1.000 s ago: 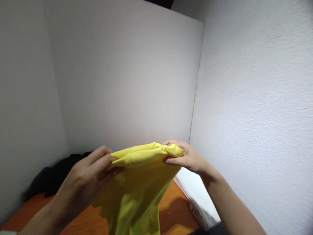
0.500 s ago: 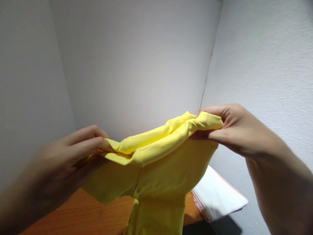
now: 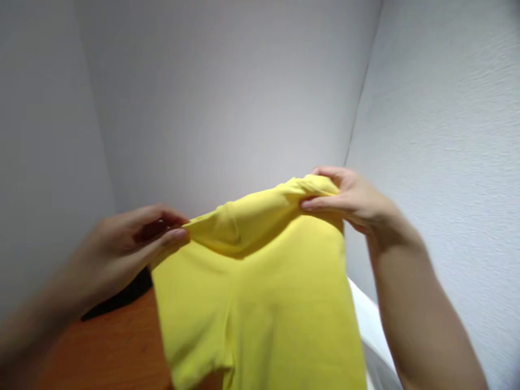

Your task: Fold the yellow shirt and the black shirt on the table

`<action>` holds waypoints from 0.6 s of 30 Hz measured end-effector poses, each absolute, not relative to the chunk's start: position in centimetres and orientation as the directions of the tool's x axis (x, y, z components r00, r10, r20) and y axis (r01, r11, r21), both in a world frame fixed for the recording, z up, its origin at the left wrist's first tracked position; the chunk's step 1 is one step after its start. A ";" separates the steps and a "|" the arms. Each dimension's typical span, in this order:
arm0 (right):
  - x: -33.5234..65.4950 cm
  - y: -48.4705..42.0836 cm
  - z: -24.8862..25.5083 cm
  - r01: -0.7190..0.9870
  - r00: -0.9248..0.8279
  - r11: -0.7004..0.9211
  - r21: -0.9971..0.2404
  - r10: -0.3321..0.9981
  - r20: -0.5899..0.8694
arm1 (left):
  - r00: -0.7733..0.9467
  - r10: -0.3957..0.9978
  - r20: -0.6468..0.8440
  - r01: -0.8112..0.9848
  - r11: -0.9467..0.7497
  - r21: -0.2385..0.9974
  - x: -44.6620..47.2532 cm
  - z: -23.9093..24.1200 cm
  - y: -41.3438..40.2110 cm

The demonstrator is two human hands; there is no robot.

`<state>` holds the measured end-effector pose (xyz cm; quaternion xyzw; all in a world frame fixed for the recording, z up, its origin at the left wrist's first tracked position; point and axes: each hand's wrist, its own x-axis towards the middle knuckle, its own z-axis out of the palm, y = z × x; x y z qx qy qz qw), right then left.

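The yellow garment (image 3: 260,292) hangs in the air in front of you, held up by its top edge above the wooden tabletop (image 3: 109,346). The upper edge is bunched into a thick roll btwn your two hands, higher on the right than on the left, and the rest drops straight down past the bottom of the frame. A seam runs down the cloth left of centre.

Your left hand (image 3: 125,249) pinches the left end of that roll, thumb against fingertips, clenched on the fabric. Your right hand (image 3: 349,197) grips the right end, fingers curled over the top and thumb underneath, also closed on the cloth. Both forearms reach up from the lower corners; the left one is blurred.

Under the garment, on the tabletop, a dark item (image 3: 122,298) lies behind your left hand, prob. black cloth, but too little shows to be sure. A white flat thing (image 3: 371,336) pokes out at lower right, next to the right wall. Pale walls (image 3: 227,97) close in on 3 sides.
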<state>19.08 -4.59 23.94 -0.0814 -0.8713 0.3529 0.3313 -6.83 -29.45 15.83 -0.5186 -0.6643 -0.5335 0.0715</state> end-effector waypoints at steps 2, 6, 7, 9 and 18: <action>14.3 -2.3 22.8 0.010 -0.768 0.781 -0.625 0.406 0.495 | -0.374 0.697 0.612 0.871 0.036 0.490 -10.4 15.1 -25.0; 8.4 -0.7 17.6 0.119 -0.732 0.798 -0.590 0.472 0.491 | -0.386 0.707 0.592 0.917 0.224 0.330 -16.7 9.3 -18.4; 8.0 -0.9 15.8 0.127 -0.738 0.793 -0.596 0.477 0.477 | -0.381 0.722 0.578 0.921 0.240 0.307 -17.2 7.2 -17.6; 8.2 -1.7 11.9 0.154 -0.751 0.780 -0.606 0.491 0.441 | -0.352 0.770 0.532 0.932 0.233 0.279 -17.0 2.9 -17.2; 19.0 -6.3 -4.7 0.328 -0.761 0.619 -0.714 0.621 0.189 | -0.192 0.960 0.205 0.962 0.143 0.231 -11.7 -7.6 -17.1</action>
